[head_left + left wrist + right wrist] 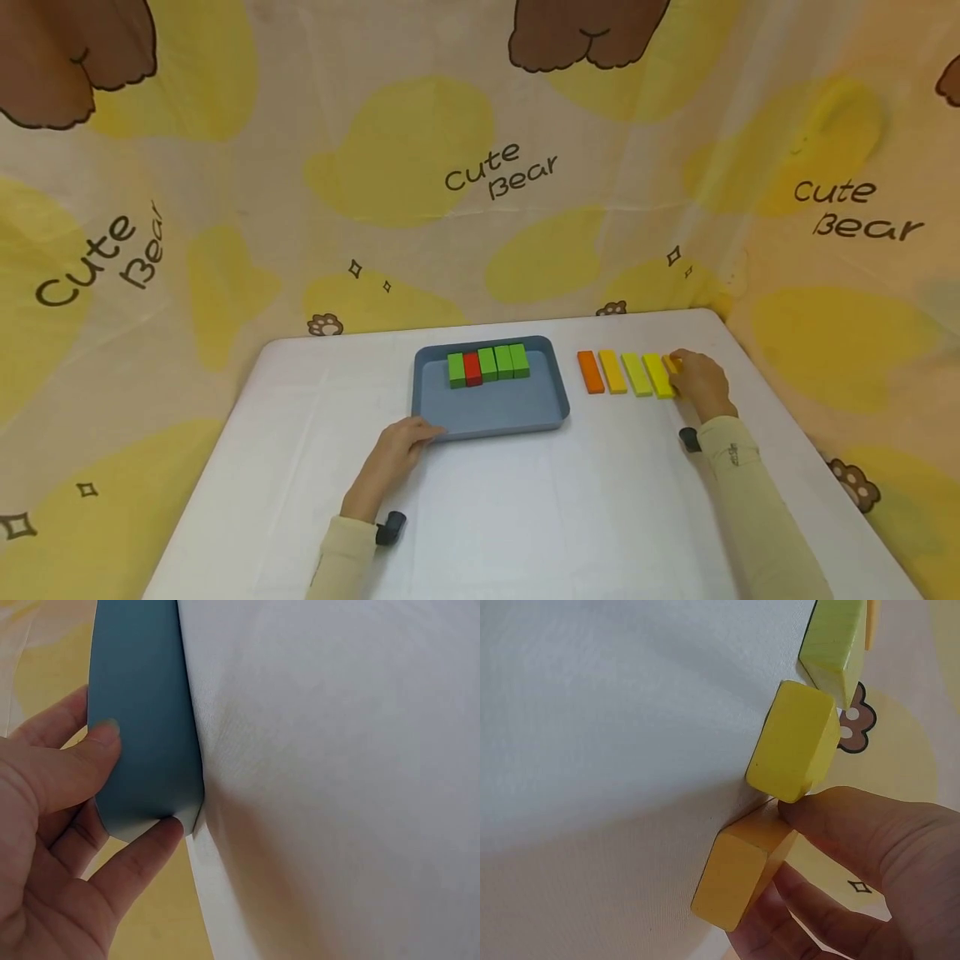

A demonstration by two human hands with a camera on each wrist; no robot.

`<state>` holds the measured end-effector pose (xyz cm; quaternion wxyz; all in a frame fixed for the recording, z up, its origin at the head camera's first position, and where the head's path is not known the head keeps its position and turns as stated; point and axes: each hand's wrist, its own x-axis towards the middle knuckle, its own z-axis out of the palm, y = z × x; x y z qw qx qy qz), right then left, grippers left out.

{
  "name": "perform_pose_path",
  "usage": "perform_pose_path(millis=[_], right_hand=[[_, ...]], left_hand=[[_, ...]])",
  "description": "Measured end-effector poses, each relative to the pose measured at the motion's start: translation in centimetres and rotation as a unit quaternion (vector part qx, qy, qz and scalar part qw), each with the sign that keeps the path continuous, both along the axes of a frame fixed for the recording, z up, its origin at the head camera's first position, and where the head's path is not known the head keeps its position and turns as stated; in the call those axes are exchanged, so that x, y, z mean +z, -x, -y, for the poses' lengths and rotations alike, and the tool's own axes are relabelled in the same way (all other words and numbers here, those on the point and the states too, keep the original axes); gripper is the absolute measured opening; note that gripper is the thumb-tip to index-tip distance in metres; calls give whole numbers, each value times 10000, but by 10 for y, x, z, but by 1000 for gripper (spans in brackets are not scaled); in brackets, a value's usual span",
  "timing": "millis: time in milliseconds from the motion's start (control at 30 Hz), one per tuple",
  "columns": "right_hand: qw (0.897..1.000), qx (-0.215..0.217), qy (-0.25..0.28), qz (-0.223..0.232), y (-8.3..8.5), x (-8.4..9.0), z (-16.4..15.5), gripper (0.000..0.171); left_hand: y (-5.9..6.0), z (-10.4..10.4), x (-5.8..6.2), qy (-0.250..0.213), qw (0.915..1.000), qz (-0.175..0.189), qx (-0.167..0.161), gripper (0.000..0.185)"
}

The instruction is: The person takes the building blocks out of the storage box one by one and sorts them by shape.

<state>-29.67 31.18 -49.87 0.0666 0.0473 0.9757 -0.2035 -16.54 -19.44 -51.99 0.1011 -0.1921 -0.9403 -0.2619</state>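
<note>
A blue tray sits mid-table with a row of green blocks and one red block along its far side. My left hand pinches the tray's near left corner between thumb and a finger. To the right of the tray lies a row of flat blocks: orange, amber, lime and yellow. My right hand grips one more yellow block at the row's right end, beside the yellow one.
The white table ends close to the right of my right hand. A printed bear cloth hangs behind and around the table.
</note>
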Motion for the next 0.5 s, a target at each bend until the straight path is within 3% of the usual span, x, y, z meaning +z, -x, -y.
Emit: perform_pose_path(millis=[500], right_hand=[[9998,-27,33,168,-2,1,1,48]], left_hand=[[-1,0,0,65,10000,22,-7,23]])
